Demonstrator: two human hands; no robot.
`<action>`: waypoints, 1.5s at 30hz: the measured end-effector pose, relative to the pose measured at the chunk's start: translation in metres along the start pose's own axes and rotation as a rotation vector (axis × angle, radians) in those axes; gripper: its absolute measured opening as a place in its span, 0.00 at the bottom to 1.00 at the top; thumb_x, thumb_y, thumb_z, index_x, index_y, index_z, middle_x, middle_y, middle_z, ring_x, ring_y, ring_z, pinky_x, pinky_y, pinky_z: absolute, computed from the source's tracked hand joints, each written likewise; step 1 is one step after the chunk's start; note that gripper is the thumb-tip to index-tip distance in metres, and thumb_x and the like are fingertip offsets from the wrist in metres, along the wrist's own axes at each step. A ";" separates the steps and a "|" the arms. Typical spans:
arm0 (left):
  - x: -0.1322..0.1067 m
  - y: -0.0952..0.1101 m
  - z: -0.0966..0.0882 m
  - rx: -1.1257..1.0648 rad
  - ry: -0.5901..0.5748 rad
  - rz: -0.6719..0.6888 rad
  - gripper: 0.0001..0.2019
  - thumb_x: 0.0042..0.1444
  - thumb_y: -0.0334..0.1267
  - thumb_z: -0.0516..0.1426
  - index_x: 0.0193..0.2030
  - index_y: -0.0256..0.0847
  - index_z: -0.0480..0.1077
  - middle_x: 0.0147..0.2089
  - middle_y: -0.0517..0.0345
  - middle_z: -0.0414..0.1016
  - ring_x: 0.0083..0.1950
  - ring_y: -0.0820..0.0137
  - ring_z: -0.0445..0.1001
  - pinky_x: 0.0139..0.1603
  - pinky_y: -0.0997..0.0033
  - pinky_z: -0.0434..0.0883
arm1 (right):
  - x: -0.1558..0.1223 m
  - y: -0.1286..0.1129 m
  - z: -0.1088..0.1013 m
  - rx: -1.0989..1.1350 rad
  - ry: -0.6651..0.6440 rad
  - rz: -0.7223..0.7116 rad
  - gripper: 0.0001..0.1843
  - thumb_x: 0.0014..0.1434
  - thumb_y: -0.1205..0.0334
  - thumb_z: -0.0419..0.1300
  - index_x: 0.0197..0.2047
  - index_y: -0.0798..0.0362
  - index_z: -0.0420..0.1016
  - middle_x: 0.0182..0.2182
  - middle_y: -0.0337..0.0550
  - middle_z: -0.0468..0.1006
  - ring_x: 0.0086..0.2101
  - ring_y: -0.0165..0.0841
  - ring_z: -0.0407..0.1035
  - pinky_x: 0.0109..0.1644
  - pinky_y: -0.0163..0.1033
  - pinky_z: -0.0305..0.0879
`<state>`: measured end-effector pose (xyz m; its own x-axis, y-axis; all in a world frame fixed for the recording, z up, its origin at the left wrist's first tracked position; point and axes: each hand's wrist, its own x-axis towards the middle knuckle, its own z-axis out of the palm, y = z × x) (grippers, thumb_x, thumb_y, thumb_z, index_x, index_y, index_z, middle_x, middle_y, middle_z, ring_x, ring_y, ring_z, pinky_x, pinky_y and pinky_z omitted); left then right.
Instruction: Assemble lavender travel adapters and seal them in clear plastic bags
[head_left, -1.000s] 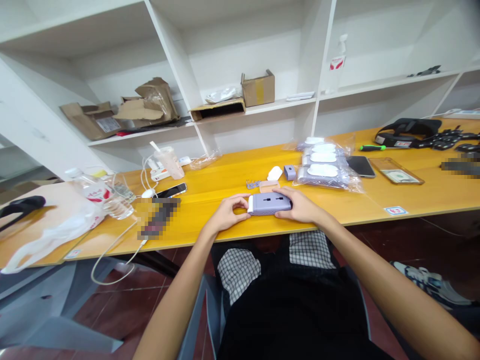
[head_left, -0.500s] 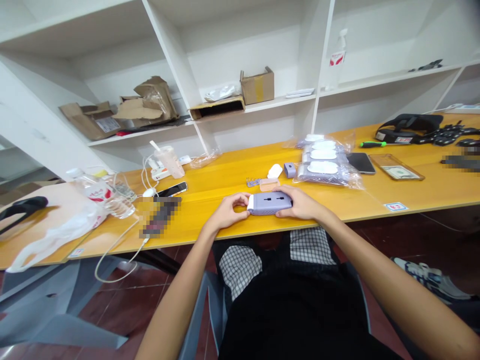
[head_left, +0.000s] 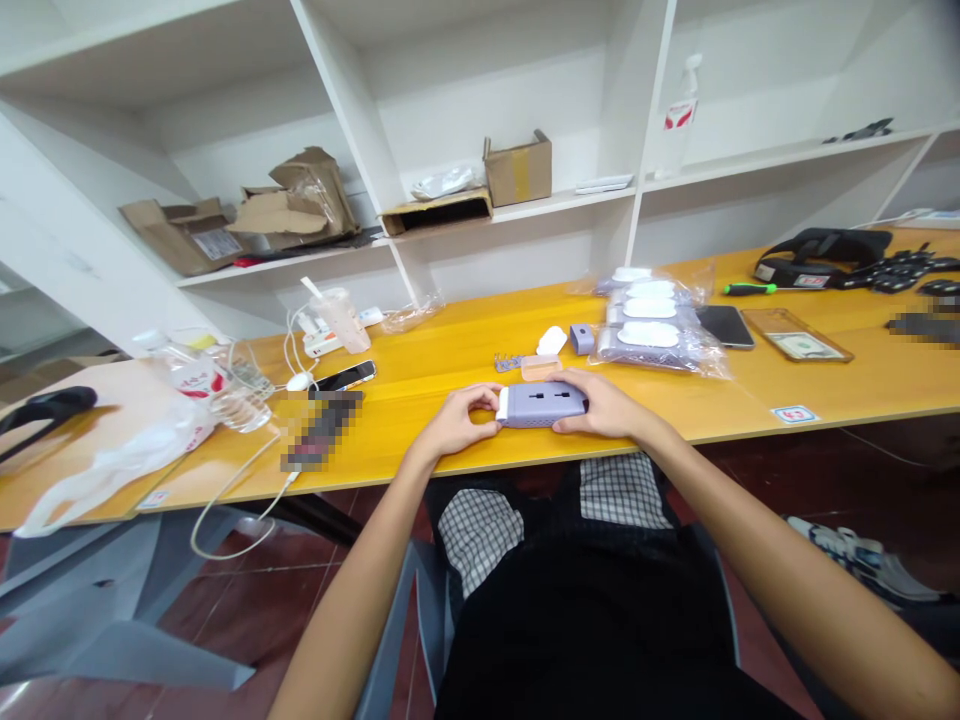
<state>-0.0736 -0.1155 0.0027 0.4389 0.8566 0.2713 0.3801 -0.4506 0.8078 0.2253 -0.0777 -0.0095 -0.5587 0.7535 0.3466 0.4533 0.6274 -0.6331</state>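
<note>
A light purple plastic case (head_left: 544,408) with two black slotted marks on its face lies crosswise near the table's front edge. At its left end is a white cap-like piece (head_left: 503,405), with the thumb and fingertips of my left hand (head_left: 459,422) closed on it. My right hand (head_left: 606,405) grips the case's right end, fingers along the far side and thumb on the near side. Just beyond lie a translucent peach-coloured piece (head_left: 541,368), small grey toothed parts (head_left: 508,363), a white rounded piece (head_left: 552,341) and a small purple block (head_left: 581,339).
Several similar purple units in clear plastic (head_left: 652,352) sit to the right, beside a dark tablet-like slab (head_left: 726,327) and a green-handled screwdriver (head_left: 750,289). Leftward are a phone (head_left: 345,377), a cup (head_left: 346,320), a cable and a water bottle (head_left: 199,385). Shelves (head_left: 517,212) rise behind.
The view has shifted very slightly. Both hands keep the same hold on the purple case, and nothing on the table has visibly moved.
</note>
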 end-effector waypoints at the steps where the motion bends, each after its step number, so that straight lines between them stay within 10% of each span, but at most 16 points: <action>1: 0.000 -0.001 0.000 -0.003 -0.001 0.002 0.09 0.50 0.30 0.65 0.37 0.39 0.70 0.63 0.44 0.74 0.60 0.61 0.75 0.65 0.53 0.69 | 0.000 0.000 0.000 0.000 -0.002 -0.002 0.41 0.47 0.51 0.74 0.64 0.49 0.73 0.61 0.52 0.76 0.59 0.55 0.71 0.66 0.63 0.65; 45: -0.001 -0.001 -0.003 0.047 0.012 -0.014 0.13 0.59 0.37 0.65 0.51 0.44 0.81 0.69 0.45 0.71 0.58 0.59 0.79 0.63 0.48 0.73 | -0.001 -0.005 0.000 0.001 0.027 0.002 0.38 0.51 0.52 0.72 0.65 0.43 0.73 0.60 0.49 0.77 0.57 0.53 0.72 0.62 0.63 0.69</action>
<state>-0.0769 -0.1149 0.0038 0.4241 0.8655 0.2667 0.4243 -0.4500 0.7858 0.2234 -0.0816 -0.0068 -0.5391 0.7597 0.3636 0.4536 0.6256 -0.6347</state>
